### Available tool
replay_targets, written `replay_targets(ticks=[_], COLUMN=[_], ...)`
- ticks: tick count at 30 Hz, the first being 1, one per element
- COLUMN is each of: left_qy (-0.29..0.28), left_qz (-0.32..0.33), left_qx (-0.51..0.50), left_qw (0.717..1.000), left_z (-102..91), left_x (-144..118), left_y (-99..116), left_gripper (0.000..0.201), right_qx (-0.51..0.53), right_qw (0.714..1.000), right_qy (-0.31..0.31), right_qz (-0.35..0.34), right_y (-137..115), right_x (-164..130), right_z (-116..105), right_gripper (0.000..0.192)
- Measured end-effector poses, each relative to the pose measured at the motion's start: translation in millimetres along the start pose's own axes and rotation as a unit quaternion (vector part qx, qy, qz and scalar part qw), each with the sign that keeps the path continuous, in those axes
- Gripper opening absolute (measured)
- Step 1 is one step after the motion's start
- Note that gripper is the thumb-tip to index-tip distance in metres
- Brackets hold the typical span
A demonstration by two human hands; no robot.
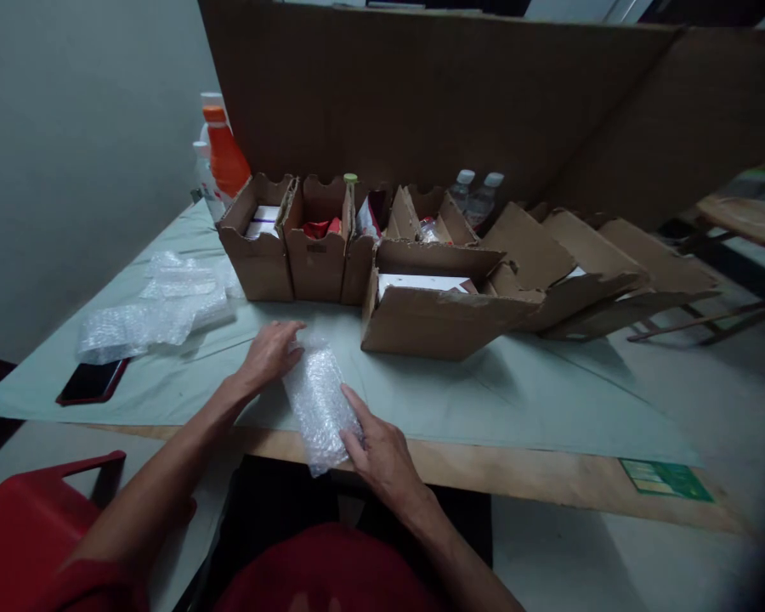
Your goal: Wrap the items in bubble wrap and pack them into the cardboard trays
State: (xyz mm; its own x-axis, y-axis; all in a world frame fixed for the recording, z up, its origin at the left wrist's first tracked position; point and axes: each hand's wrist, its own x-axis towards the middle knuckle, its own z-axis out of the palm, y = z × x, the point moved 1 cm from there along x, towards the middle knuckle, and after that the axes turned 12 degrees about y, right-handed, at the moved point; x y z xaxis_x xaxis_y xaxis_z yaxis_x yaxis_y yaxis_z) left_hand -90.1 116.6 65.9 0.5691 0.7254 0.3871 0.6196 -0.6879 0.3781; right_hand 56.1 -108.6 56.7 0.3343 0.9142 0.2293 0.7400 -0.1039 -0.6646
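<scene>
A bundle wrapped in clear bubble wrap [320,403] lies at the near edge of the table, one end hanging past the edge. My left hand [269,354] rests on its far end, fingers curled over the wrap. My right hand [381,450] holds its near right side, thumb and fingers pressed against it. What is inside the wrap cannot be seen.
A row of open cardboard boxes [319,242] stands behind, with a larger open box [431,319] holding a white item. Loose bubble wrap [156,310] and a dark phone [93,382] lie at left. An orange bottle [225,155] stands at the back. A red chair [31,518] is near left.
</scene>
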Motion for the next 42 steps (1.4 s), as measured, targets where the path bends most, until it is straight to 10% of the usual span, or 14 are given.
replay_targets(ticks=[4,8,14,24,28,32,36,42], left_qy=[0.034,0.074,-0.019,0.087,0.036,-0.003,-0.03,0.031], left_qz=[0.012,0.106,0.196,0.064,-0.031,-0.133,-0.2,-0.156], left_qx=[0.01,-0.069,-0.109,-0.162,-0.214,-0.242,-0.261,-0.245], left_qw=[0.999,0.989,0.974,0.981,0.976,0.961,0.944,0.956], left_z=[21.6,-6.5,-34.1,3.6,-0.6,-0.1,3.7,6.7], left_x=[-8,-65,-149,-135,-125,-113,-102,-104], left_y=[12,23,52,67,65,66,66,63], left_gripper=[0.041,0.041,0.076,0.023,0.023,0.033,0.04,0.037], right_qx=[0.007,0.061,0.194,0.303,0.208,0.068,-0.039,-0.111], right_qw=[1.0,0.997,0.973,0.927,0.972,0.979,0.956,0.95], right_qy=[-0.015,-0.028,-0.045,-0.117,-0.037,0.138,0.058,0.032], right_qz=[-0.014,0.021,0.118,0.188,0.1,-0.137,-0.286,-0.289], right_y=[2,6,13,14,17,1,-5,18], right_x=[0,5,13,4,-6,-9,-3,12], right_z=[9,5,0,-16,-32,-38,-19,11], right_gripper=[0.045,0.034,0.032,0.041,0.041,0.023,0.027,0.032])
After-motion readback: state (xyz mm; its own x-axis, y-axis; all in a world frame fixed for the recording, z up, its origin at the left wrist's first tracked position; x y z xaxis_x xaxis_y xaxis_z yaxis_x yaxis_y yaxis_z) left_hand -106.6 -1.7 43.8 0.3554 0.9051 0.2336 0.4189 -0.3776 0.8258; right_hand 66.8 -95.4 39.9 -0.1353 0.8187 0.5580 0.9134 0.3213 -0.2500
